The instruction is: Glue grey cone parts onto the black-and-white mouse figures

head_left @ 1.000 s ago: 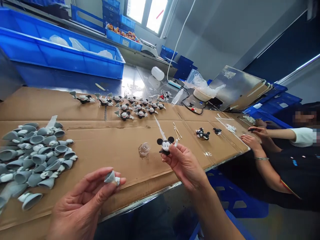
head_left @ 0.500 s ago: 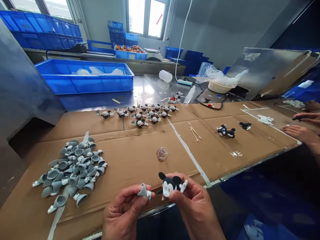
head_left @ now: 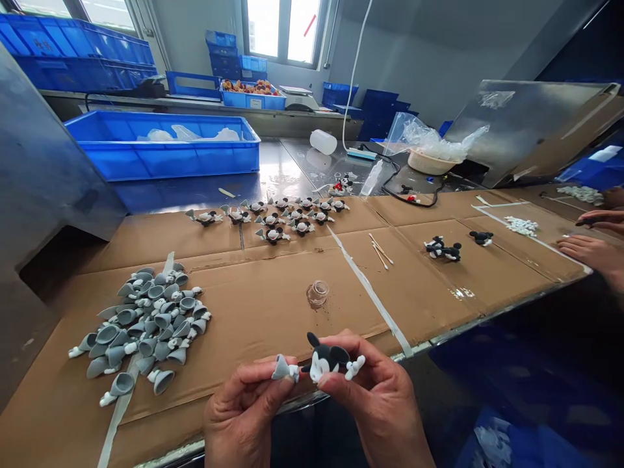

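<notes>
My left hand (head_left: 244,416) pinches a small grey cone-shaped part (head_left: 283,369) with a white tip. My right hand (head_left: 377,396) grips a black-and-white mouse figure (head_left: 327,361) by its body. The two pieces are almost touching, low in the middle of the view, above the near edge of the cardboard-covered table (head_left: 273,312). A heap of several grey cone parts (head_left: 143,325) lies to the left. A small clear cup (head_left: 317,293) stands just beyond my hands.
Several assembled figures (head_left: 277,218) lie in rows farther back, and two dark figures (head_left: 442,249) with thin sticks (head_left: 380,250) lie to the right. A blue bin (head_left: 166,153) stands behind. Another person's hands (head_left: 592,244) rest at the right edge beside small white pieces (head_left: 521,226).
Both hands have come down and together from apart, bringing the grey part close to the figure. The view swung from the right toward the table's middle.
</notes>
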The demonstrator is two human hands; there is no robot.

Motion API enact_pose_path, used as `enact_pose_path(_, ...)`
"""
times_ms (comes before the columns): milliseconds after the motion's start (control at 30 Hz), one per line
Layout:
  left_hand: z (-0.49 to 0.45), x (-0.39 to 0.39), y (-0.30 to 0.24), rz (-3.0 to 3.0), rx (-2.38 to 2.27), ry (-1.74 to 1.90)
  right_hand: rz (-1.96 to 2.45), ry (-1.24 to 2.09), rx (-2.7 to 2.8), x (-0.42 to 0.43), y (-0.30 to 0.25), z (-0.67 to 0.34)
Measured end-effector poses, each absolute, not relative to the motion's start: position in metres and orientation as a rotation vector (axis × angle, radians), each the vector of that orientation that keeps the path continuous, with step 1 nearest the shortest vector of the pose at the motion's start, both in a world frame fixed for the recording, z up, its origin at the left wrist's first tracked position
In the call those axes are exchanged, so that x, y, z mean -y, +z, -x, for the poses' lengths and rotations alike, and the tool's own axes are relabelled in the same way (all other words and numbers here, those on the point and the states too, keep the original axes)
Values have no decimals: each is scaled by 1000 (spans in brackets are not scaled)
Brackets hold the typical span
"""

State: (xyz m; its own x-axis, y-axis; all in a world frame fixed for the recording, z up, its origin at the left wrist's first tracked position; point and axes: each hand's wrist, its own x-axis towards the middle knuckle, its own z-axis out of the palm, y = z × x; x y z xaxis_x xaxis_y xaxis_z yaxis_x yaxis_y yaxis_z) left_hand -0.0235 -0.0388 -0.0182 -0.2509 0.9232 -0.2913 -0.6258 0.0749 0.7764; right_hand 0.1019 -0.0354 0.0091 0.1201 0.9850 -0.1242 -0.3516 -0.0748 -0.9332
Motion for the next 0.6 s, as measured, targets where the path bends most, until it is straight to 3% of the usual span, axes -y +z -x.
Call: enact_pose_path(600,24,41,-21,-441,-995,1576,1075,1278,879,35,8,-106)
